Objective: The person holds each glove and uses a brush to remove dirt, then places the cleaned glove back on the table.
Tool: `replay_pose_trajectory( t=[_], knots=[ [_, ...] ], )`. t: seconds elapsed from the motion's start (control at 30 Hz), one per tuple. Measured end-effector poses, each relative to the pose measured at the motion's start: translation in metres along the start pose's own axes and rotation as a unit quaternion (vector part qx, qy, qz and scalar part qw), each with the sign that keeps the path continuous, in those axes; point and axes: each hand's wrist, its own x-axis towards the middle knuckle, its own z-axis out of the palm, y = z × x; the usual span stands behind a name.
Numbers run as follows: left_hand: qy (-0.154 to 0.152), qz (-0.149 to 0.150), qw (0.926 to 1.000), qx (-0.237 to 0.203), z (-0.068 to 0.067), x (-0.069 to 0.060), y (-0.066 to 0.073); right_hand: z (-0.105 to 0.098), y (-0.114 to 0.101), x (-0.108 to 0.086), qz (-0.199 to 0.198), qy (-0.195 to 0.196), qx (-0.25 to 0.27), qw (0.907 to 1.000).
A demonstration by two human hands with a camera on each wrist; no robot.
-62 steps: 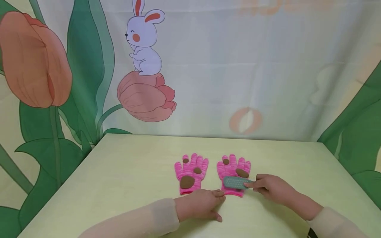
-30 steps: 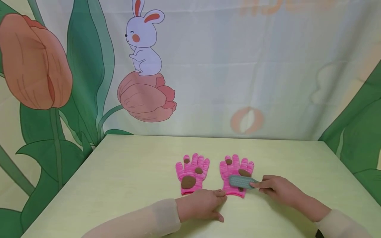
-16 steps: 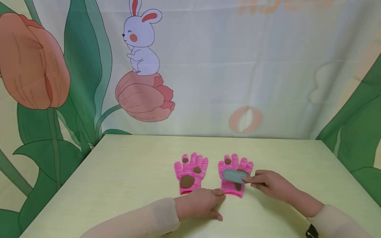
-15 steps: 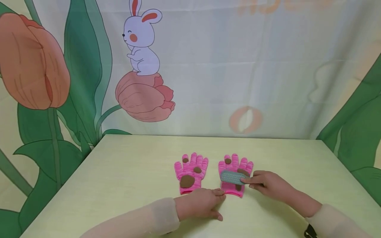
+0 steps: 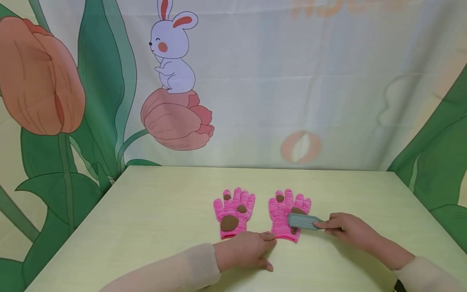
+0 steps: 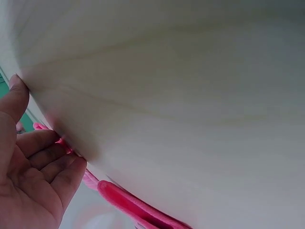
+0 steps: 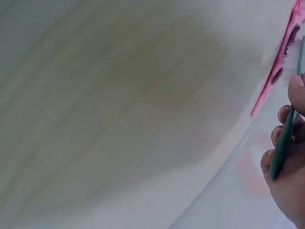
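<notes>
Two pink knit gloves with brown patches lie flat on the table, the left glove point(image 5: 235, 207) and the right glove point(image 5: 281, 213). My right hand point(image 5: 352, 229) grips the handle of a green scrubbing brush point(image 5: 303, 222). In the right wrist view, white bristles of the brush point(image 7: 291, 57) face the glove's brown spots. The brush head lies over the right glove's palm and partly covers its patches. My left hand point(image 5: 248, 251) rests at the right glove's cuff, its fingertips on the cuff's left corner. In the left wrist view the left hand's fingers point(image 6: 66, 176) are extended, near the pink cuffs.
The pale yellow table point(image 5: 164, 215) reaches back to a printed cloth backdrop point(image 5: 248, 89) with tulips and a rabbit. Beige sleeves point(image 5: 175, 265) cover both forearms. Table surface shows to the left and right of the gloves.
The brush has shifted back and forth over the right glove's palm, and is now farther right and slightly lower than half a second ago. My left hand keeps its place at the cuff.
</notes>
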Motion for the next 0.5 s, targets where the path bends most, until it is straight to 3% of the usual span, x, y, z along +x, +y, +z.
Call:
replay_pose_trajectory(
  t=[0.23,0.33,0.5],
  knots=[
    [0.003,0.002,1.0,0.003,-0.002,-0.001,0.001,0.0,-0.015,0.006,-0.076,0.052,0.005,0.9957],
    [0.001,-0.004,1.0,0.005,-0.003,-0.001,0.002,0.008,-0.021,0.012,-0.097,0.032,0.014,0.9946],
    [-0.006,-0.012,0.9999,0.009,-0.005,-0.001,0.004,0.015,-0.01,0.005,-0.085,0.015,0.017,0.9961]
  ],
)
